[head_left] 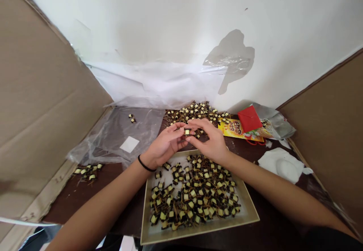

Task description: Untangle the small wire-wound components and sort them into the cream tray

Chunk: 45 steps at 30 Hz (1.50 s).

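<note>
A small coil (187, 132), a black bobbin wrapped in pale yellow tape, is held up just beyond the tray. My left hand (167, 143), with a black band at the wrist, pinches it from the left. From the other side, the thumb and fingers of my right hand (210, 141) close around its right end; any lead wire between them is too small to make out. Below both hands sits a shallow cream tray (198, 230) with many similar coils (200, 192) and their brownish wires. Behind the hands lies another heap of coils (195, 111).
A few coils (89, 171) lie at left, near clear plastic sheeting (110, 130) with a white paper square (129, 144). At right are a yellow snack packet (229, 128), a red envelope (250, 118) and crumpled white tissue (280, 164). Cardboard walls (329, 130) flank the dark table.
</note>
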Tool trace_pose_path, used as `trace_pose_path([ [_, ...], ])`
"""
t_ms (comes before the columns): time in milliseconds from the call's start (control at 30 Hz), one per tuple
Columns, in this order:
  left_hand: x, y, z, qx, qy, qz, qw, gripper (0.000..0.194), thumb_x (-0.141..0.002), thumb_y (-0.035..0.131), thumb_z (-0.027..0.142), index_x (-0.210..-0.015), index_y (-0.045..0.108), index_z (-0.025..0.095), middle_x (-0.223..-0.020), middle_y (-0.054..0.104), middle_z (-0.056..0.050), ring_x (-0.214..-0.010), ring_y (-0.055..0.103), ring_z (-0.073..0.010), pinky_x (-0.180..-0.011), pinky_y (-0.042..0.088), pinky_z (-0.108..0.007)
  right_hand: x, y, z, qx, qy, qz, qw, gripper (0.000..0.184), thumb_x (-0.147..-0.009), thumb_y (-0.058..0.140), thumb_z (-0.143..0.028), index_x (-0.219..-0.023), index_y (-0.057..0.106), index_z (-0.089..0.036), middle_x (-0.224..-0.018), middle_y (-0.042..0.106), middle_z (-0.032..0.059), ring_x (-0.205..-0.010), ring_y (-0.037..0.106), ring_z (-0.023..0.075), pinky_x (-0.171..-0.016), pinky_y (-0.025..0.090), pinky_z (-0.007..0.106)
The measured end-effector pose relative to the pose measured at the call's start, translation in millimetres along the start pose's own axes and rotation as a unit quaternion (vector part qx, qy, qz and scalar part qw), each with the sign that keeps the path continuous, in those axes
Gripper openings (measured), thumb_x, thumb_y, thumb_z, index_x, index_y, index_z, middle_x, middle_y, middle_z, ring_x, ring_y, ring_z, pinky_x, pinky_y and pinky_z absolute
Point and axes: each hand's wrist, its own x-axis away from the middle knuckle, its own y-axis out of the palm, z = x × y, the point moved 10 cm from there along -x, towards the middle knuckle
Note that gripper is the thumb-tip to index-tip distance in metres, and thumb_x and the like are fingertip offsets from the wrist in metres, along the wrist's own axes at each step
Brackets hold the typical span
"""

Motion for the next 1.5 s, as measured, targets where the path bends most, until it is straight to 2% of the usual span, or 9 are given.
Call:
trace_pose_path([
  [133, -1, 0.8, -1, 0.008, 0.003, -0.012, 1.0, 0.035, -0.068, 0.08, 0.024, -0.098, 0.063, 0.016, -0.093, 0.064, -0.002, -0.074, 0.06, -0.009, -0.07, 0.05, -0.022, 1, 0, -1, 0.0, 0.002, 0.0, 1.0, 0.041, -0.076, 0.068, -0.015, -0.115, 0.058, -0.024, -0.107, 0.07, 0.0053, -0.1, 0.063, 0.0214, -0.091, 0.049, 0.039],
  [300, -1, 2.4, 1, 0.001, 0.018, -0.02, 1.0, 0.041, -0.062, 0.084, 0.026, -0.094, 0.061, 0.016, -0.091, 0.062, 0.0, -0.077, 0.059, -0.009, -0.072, 0.05, -0.022, -1, -2, -6, 0.006, -0.012, 0.012, 1.0, 0.038, -0.077, 0.069, -0.016, -0.113, 0.059, -0.024, -0.103, 0.071, 0.0049, -0.096, 0.063, 0.0213, -0.087, 0.05, 0.039],
  [433, -1, 2.4, 3, 0.004, 0.027, -0.017, 0.999, 0.038, -0.062, 0.084, 0.025, -0.089, 0.059, 0.018, -0.081, 0.059, 0.003, -0.071, 0.057, -0.007, -0.071, 0.05, -0.021, -2, -8, -13, 0.028, -0.038, 0.039, 0.998, 0.024, -0.078, 0.068, -0.018, -0.101, 0.064, -0.022, -0.093, 0.072, 0.0049, -0.088, 0.062, 0.0213, -0.081, 0.05, 0.039],
  [600, -1, 0.7, 3, 0.014, 0.026, -0.007, 1.0, 0.045, -0.061, 0.085, 0.023, -0.097, 0.059, 0.02, -0.076, 0.058, 0.005, -0.068, 0.056, -0.006, -0.069, 0.048, -0.019, -3, -12, -16, 0.038, -0.052, 0.051, 0.997, 0.007, -0.081, 0.066, -0.021, -0.087, 0.068, -0.023, -0.088, 0.071, 0.0047, -0.085, 0.063, 0.0209, -0.079, 0.049, 0.039],
  [833, -2, -1.6, 3, 0.009, 0.028, 0.005, 1.0, 0.045, -0.062, 0.084, 0.023, -0.098, 0.059, 0.019, -0.077, 0.06, 0.005, -0.069, 0.057, -0.0059, -0.068, 0.048, -0.018, -3, -11, -14, 0.038, -0.036, 0.045, 0.998, 0.009, -0.082, 0.064, -0.021, -0.087, 0.071, -0.024, -0.087, 0.072, 0.0046, -0.083, 0.061, 0.0209, -0.077, 0.048, 0.04],
  [1067, -3, -3.3, 4, 0.016, 0.036, 0.013, 0.999, 0.048, -0.061, 0.084, 0.018, -0.102, 0.059, 0.019, -0.073, 0.06, 0.005, -0.068, 0.057, -0.0065, -0.071, 0.048, -0.02, -3, -5, -8, 0.004, -0.024, 0.025, 0.999, 0.006, -0.081, 0.064, -0.02, -0.087, 0.067, -0.021, -0.086, 0.068, 0.0051, -0.087, 0.062, 0.0201, -0.079, 0.05, 0.037],
  [1233, -2, 1.8, 6, 0.011, 0.038, -0.002, 0.999, 0.046, -0.06, 0.085, 0.02, -0.096, 0.056, 0.019, -0.072, 0.06, 0.006, -0.065, 0.058, -0.0066, -0.069, 0.049, -0.021, -3, -4, -2, -0.008, 0.007, 0.02, 1.0, 0.018, -0.078, 0.069, -0.023, -0.095, 0.063, -0.02, -0.091, 0.065, 0.0064, -0.086, 0.06, 0.0197, -0.075, 0.051, 0.035],
  [1367, -1, 2.4, 6, -0.013, 0.038, 0.001, 0.999, 0.038, -0.065, 0.082, 0.023, -0.093, 0.056, 0.018, -0.071, 0.062, 0.004, -0.065, 0.059, -0.0073, -0.069, 0.05, -0.021, -2, -5, -7, 0.018, -0.022, 0.026, 0.999, 0.013, -0.078, 0.069, -0.026, -0.089, 0.062, -0.022, -0.086, 0.065, 0.005, -0.087, 0.059, 0.0212, -0.078, 0.05, 0.038],
  [1500, 1, -0.9, 10, -0.031, 0.061, 0.022, 0.997, 0.033, -0.071, 0.076, 0.036, -0.09, 0.058, 0.016, -0.074, 0.065, 0.0, -0.069, 0.062, -0.0105, -0.07, 0.051, -0.024, 0, -11, -12, 0.079, -0.043, 0.055, 0.994, 0.012, -0.078, 0.069, -0.027, -0.085, 0.061, -0.021, -0.084, 0.063, 0.0059, -0.086, 0.058, 0.0227, -0.077, 0.047, 0.039],
])
